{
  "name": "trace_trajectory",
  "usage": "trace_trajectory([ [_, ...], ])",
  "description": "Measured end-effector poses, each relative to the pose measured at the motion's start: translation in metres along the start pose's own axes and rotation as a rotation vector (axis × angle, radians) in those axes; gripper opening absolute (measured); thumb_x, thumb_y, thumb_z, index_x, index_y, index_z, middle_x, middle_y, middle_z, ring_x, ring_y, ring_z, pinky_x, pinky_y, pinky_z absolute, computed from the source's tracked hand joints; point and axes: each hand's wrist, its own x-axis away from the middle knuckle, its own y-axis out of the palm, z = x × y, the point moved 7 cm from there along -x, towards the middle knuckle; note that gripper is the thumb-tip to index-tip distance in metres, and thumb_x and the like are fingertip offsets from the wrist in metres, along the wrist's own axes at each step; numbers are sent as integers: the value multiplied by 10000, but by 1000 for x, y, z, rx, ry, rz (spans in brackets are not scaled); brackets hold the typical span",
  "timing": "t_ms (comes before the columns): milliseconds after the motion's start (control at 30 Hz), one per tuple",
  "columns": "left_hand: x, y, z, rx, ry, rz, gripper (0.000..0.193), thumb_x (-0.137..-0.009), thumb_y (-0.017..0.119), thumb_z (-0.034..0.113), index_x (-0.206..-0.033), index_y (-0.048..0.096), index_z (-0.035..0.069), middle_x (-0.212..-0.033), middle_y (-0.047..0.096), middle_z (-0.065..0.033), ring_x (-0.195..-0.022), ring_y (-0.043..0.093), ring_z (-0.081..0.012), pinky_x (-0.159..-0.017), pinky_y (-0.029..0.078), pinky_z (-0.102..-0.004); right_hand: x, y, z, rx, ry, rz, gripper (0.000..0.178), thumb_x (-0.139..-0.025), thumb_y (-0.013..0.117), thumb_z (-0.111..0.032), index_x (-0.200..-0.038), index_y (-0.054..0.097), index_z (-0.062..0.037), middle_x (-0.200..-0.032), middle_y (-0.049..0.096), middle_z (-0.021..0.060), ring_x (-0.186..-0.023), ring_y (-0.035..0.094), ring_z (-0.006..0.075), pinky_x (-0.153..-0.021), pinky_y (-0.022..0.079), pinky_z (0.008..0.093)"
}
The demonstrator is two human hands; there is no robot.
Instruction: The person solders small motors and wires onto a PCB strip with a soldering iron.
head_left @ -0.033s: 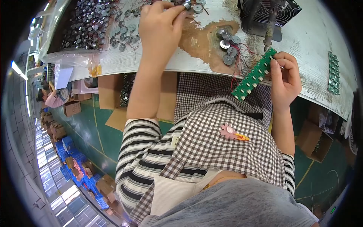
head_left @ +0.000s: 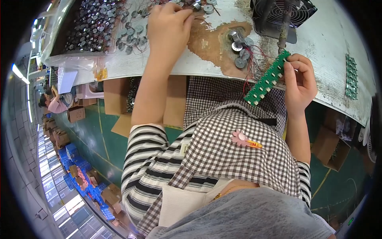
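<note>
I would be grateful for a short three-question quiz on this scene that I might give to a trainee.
1. Multiple choice: what does the person's right grip hold?
a) a pair of scissors
b) a green circuit board strip
c) a roll of tape

2. True or false: another green strip lies on the tabletop, to the right of the right grip.

3. Short answer: which grip is nearer the heap of small round metal parts?

Key: 1. b; 2. True; 3. The left grip.

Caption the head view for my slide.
Right hand holding a green circuit-board strip, left hand beside small round metal parts on a worn bench.
</note>
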Motion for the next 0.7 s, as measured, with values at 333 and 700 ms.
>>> trace_trajectory([
  [333, 24, 62, -82, 98, -278, 3, 112, -762, 633, 125, -816, 640, 26, -823, 634, -96, -731, 565, -267, -689, 448, -389, 0, -1, 5, -17, -5, -8, 72, -847, 597, 83, -888, 552, 46, -1013, 559, 97, -690, 529, 53, -574, 451, 172],
  [700, 14, 26, -117, 793, -742, 480, 92, -893, 610, 61, -927, 635, -21, -815, 624, -18, -720, 548, -82, -644, 442, -214, 0, 2, 3, -4, -40, -33, 80, -836, 610, 79, -889, 560, 45, -1026, 548, 104, -722, 537, 65, -618, 466, 185],
])
